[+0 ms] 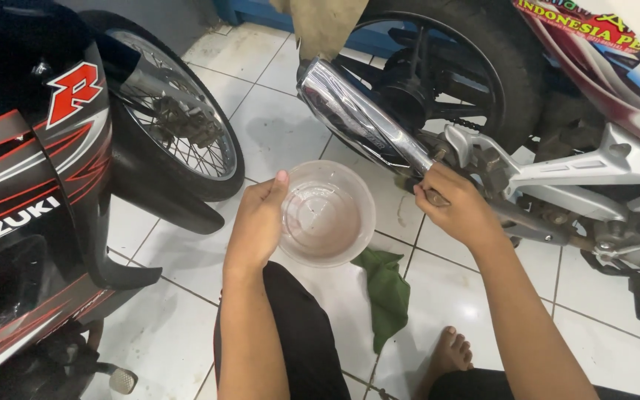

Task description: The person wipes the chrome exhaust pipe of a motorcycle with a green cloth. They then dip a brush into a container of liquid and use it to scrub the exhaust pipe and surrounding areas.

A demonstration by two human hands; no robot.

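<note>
We grip a clear, shallow plastic bowl (pixel 327 213) by its rim with our left hand (pixel 257 222); our right hand (pixel 457 207) closes around a small tool beneath the chrome exhaust (pixel 357 118).

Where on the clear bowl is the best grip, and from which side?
At the near left rim of the bowl, from the left: its thin open lip takes a thumb over the edge, as the left hand shows. The right hand is at the exhaust.
</note>
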